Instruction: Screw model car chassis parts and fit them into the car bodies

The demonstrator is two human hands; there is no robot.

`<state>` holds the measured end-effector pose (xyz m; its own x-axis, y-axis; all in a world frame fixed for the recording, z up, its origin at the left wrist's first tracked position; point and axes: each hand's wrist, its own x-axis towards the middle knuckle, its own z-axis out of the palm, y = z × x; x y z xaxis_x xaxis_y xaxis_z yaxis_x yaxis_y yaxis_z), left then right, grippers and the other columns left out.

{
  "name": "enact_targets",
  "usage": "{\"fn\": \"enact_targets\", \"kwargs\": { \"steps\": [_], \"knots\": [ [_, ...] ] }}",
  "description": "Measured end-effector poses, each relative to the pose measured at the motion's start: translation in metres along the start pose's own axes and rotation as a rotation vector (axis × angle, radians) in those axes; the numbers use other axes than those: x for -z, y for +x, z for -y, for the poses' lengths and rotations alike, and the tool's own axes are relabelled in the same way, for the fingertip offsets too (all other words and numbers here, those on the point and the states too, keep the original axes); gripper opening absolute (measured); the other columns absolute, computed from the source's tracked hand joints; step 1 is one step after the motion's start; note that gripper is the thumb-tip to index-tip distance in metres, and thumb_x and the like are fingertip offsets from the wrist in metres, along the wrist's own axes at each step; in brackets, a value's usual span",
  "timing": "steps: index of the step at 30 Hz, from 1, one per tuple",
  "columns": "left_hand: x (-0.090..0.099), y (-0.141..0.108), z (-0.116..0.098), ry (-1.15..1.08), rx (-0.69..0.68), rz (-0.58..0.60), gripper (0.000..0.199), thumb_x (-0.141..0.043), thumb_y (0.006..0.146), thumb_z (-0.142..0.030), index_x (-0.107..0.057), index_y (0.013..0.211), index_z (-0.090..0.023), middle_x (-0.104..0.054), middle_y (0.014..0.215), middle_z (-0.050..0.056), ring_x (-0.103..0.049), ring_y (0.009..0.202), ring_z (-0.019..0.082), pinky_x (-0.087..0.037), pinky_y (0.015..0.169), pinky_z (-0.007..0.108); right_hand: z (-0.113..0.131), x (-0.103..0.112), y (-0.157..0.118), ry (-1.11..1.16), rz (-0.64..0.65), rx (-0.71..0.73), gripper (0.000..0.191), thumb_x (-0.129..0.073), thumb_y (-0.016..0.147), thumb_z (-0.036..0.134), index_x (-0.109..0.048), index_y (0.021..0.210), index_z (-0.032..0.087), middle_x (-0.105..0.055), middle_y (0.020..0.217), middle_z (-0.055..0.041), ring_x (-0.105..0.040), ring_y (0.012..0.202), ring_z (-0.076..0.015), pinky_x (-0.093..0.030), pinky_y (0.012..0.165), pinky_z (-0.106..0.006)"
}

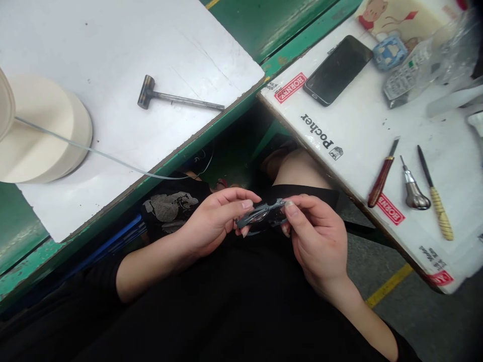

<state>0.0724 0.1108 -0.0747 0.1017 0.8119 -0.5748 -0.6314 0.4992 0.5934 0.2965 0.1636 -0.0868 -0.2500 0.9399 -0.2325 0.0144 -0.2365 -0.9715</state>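
Observation:
Above my lap, a small dark grey part [260, 215] with slim curved edges and openings is held between both hands. It looks like moulded plastic, but its exact kind I cannot make out. My left hand [221, 213] pinches its left end between thumb and fingers. At the other end, my right hand [315, 234] grips it with thumb and forefinger. My fingertips cover both ends of the part. Behind it lies my black clothing, which makes its lower outline hard to see.
On the left table [113, 30] lie a small hammer [181, 99] and a cream-coloured spool [75, 136] trailing a thin grey cord [124, 166]. The right table [350, 146] holds a phone [338, 70], a red-handled knife [382, 178], a metal-handled awl [414, 188], a file [437, 201] and a plastic bag [445, 55].

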Motion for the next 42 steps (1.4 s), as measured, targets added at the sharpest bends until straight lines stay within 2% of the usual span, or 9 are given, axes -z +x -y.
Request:
{"fn": "enact_targets", "kwargs": {
  "steps": [3, 8, 13, 18, 22, 26, 30, 36, 42],
  "knots": [
    [0.000, 0.000, -0.001, -0.007, 0.016, 0.008, 0.033, -0.104, 0.092, -0.038, -0.093, 0.113, -0.016, -0.082, 0.090, 0.007, -0.071, 0.067, 0.013, -0.057, 0.063, 0.024, 0.000, 0.000, 0.001, 0.006, -0.005, 0.001, 0.007, -0.092, 0.108, 0.036, -0.090, 0.113, 0.031, -0.078, 0.097, -0.0001, -0.067, 0.072, -0.0132, -0.057, 0.060, -0.027],
    [0.003, 0.001, 0.003, 0.014, 0.033, 0.036, 0.035, -0.108, 0.086, -0.037, -0.096, 0.112, -0.016, -0.084, 0.091, 0.008, -0.072, 0.070, 0.014, -0.059, 0.066, 0.025, 0.002, -0.002, 0.003, -0.053, -0.022, 0.080, 0.010, -0.090, 0.109, 0.039, -0.089, 0.108, 0.029, -0.079, 0.117, -0.0044, -0.067, 0.074, -0.0140, -0.058, 0.060, -0.030],
    [0.004, 0.000, 0.003, 0.081, -0.032, 0.050, 0.037, -0.111, 0.081, -0.028, -0.097, 0.114, -0.020, -0.086, 0.092, 0.006, -0.071, 0.071, 0.014, -0.060, 0.069, 0.026, 0.004, -0.003, 0.005, -0.078, -0.012, 0.066, 0.013, -0.087, 0.111, 0.041, -0.088, 0.108, 0.028, -0.075, 0.101, -0.0024, -0.063, 0.069, -0.0143, -0.055, 0.058, -0.030],
    [0.003, -0.002, 0.002, 0.067, -0.126, 0.091, 0.039, -0.110, 0.083, -0.025, -0.097, 0.120, -0.024, -0.089, 0.107, 0.007, -0.073, 0.078, 0.014, -0.060, 0.072, 0.025, 0.007, -0.003, 0.006, -0.039, -0.005, 0.060, 0.011, -0.086, 0.113, 0.038, -0.087, 0.108, 0.028, -0.074, 0.100, -0.0010, -0.063, 0.069, -0.0130, -0.052, 0.058, -0.030],
    [0.000, -0.003, -0.001, 0.085, -0.123, 0.032, 0.038, -0.108, 0.089, -0.036, -0.095, 0.121, -0.020, -0.083, 0.092, 0.005, -0.070, 0.070, 0.012, -0.059, 0.068, 0.024, 0.011, -0.002, 0.003, -0.077, 0.040, 0.116, 0.005, -0.085, 0.113, 0.032, -0.089, 0.111, 0.030, -0.076, 0.105, -0.0014, -0.067, 0.072, -0.0135, -0.054, 0.061, -0.031],
    [-0.001, -0.001, -0.002, 0.084, -0.070, -0.021, 0.031, -0.107, 0.091, -0.033, -0.091, 0.112, -0.016, -0.082, 0.084, 0.004, -0.069, 0.065, 0.012, -0.056, 0.061, 0.023, 0.013, 0.000, 0.000, -0.140, 0.078, 0.173, 0.006, -0.084, 0.113, 0.030, -0.090, 0.113, 0.031, -0.076, 0.104, -0.0025, -0.071, 0.080, -0.0168, -0.055, 0.065, -0.034],
    [0.000, 0.000, -0.001, 0.069, -0.074, 0.000, 0.031, -0.106, 0.093, -0.034, -0.090, 0.113, -0.016, -0.083, 0.086, 0.004, -0.072, 0.064, 0.011, -0.057, 0.060, 0.022, 0.013, -0.001, 0.002, -0.110, 0.056, 0.152, 0.006, -0.083, 0.114, 0.031, -0.088, 0.112, 0.030, -0.078, 0.107, -0.0013, -0.068, 0.070, -0.0132, -0.055, 0.060, -0.032],
    [0.000, -0.005, 0.003, 0.304, -0.300, 0.057, 0.036, -0.102, 0.096, -0.020, -0.087, 0.128, -0.021, -0.083, 0.100, 0.001, -0.082, 0.079, 0.012, -0.068, 0.077, 0.023, 0.019, -0.004, 0.010, -0.464, 0.045, 0.204, 0.021, -0.081, 0.112, 0.042, -0.083, 0.125, 0.026, -0.082, 0.107, -0.0034, -0.077, 0.085, -0.0200, -0.065, 0.076, -0.036],
    [-0.004, -0.014, 0.005, 0.574, -0.428, 0.056, 0.039, -0.096, 0.102, -0.023, -0.082, 0.139, -0.021, -0.083, 0.098, 0.002, -0.081, 0.083, 0.014, -0.067, 0.078, 0.026, 0.022, -0.005, 0.013, -0.519, 0.143, 0.197, 0.018, -0.077, 0.112, 0.044, -0.076, 0.112, 0.026, -0.074, 0.082, 0.0032, -0.067, 0.065, -0.0142, -0.054, 0.059, -0.028]
  ]
}}
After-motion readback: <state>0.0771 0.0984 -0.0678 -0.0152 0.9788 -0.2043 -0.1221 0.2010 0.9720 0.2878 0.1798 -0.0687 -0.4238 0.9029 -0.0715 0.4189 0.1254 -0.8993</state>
